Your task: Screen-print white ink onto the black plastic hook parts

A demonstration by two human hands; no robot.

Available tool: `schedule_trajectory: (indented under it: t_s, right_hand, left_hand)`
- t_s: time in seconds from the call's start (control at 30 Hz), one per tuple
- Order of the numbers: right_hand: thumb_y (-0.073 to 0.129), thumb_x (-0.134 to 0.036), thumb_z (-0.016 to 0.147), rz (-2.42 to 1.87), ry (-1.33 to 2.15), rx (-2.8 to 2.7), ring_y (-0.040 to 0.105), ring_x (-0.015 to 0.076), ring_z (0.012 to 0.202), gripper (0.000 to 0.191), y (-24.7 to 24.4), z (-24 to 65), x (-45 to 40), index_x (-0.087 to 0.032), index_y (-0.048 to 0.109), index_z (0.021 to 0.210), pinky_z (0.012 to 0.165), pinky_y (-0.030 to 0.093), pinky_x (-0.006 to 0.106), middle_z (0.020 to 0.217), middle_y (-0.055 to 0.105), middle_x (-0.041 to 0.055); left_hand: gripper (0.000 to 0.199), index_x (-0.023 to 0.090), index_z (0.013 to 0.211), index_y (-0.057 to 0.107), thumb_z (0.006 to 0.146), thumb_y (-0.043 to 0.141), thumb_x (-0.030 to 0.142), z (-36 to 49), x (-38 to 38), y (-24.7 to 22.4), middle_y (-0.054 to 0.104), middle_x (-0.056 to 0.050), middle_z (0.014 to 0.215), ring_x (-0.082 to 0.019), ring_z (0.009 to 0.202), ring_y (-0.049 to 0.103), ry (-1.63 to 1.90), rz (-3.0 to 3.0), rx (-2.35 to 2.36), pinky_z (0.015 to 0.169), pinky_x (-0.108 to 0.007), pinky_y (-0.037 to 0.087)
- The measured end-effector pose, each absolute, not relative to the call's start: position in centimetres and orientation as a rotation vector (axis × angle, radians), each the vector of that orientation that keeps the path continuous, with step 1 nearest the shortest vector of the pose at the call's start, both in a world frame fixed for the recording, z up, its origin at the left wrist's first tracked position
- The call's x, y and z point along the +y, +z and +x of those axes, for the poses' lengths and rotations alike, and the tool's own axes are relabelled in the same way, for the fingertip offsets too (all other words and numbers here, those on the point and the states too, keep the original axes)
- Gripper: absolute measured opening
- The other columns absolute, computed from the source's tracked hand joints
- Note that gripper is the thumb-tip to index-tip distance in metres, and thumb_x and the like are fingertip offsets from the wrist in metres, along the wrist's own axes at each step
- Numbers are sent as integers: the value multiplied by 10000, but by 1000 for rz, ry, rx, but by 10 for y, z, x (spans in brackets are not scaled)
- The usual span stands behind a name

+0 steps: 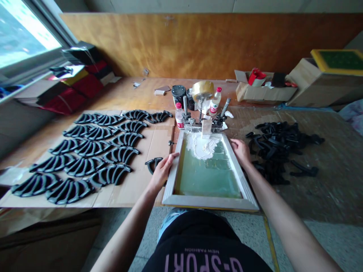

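Note:
In front of me lies a silk-screen frame (211, 202) with a pale rim and green mesh. White paste (202, 147) is smeared over the mesh's far end, where a squeegee (207, 127) stands upright. The frame's far edge meets a metal hinge clamp (195, 126). My left hand (162, 172) is closed on the left rim, thumb on top. Gripping the opposite rim is my right hand (241, 150), its fingers partly hidden. Just beside my left hand, a curved black handle-like part (153, 163) lies on the cardboard (159, 138), partly covered by that hand.
Rows of curved black parts (89, 145) fan across the left cardboard. A heap of similar parts (279, 141) lies right. Behind the clamp stand red-capped bottles (215, 101), a dark jar (178, 94) and a tape roll (202, 90). Cardboard boxes (266, 92) sit back right.

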State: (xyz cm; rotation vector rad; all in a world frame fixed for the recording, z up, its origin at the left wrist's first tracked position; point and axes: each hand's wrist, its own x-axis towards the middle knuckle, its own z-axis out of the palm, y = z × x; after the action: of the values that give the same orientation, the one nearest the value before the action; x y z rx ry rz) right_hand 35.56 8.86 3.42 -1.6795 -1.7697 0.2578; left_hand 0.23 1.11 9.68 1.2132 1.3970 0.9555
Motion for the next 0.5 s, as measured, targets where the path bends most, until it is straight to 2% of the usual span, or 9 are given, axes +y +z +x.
schedule_trajectory:
  t_s: [0.1, 0.17, 0.2, 0.27, 0.37, 0.5]
  right_hand:
    - [603, -232, 832, -1528, 117, -1828, 492, 284, 1226, 495, 57, 337, 121, -169, 537, 1318, 1036, 415, 458, 1360, 504, 143]
    - [691, -215, 774, -1399, 65, -2005, 421, 294, 1288, 638, 68, 311, 139, -170, 470, 1370, 1082, 367, 461, 1417, 439, 139]
    - [698, -195, 768, -1371, 65, -2102, 442, 293, 1256, 609, 70, 298, 146, -169, 490, 1340, 1065, 378, 459, 1368, 483, 139]
    - [664, -165, 796, -1390, 89, -2276, 528, 277, 1098, 378, 70, 277, 151, -164, 589, 1167, 966, 438, 427, 1142, 611, 126]
    - [588, -157, 850, -1448, 74, -2443, 554, 245, 905, 73, 62, 263, 133, -164, 621, 915, 818, 459, 360, 885, 639, 100]
    - [502, -84, 852, -1157, 72, -2689, 531, 230, 892, 138, 63, 268, 89, -163, 614, 860, 750, 420, 324, 863, 626, 94]
  left_hand:
    - [741, 190, 1424, 457, 806, 603, 572, 2, 2, 55, 675, -38, 865, -169, 717, 608, 873, 1107, 1423, 608, -250, 470]
    - [805, 193, 1467, 388, 784, 637, 541, 4, 2, 33, 664, -18, 802, -156, 662, 598, 867, 1083, 1437, 581, -245, 460]
    - [795, 193, 1460, 400, 781, 644, 527, 5, 3, 25, 664, -16, 798, -157, 668, 603, 871, 1082, 1448, 589, -246, 464]
    - [745, 200, 1431, 446, 781, 652, 501, 6, 4, 16, 672, -18, 810, -168, 700, 621, 874, 1073, 1478, 619, -256, 480]
    - [681, 211, 1385, 507, 778, 668, 473, 5, 4, 13, 692, -30, 847, -193, 771, 644, 880, 1060, 1511, 676, -276, 501]
    - [623, 211, 1338, 557, 776, 680, 451, 5, 2, 14, 708, -47, 899, -222, 853, 655, 899, 1040, 1538, 740, -301, 513]
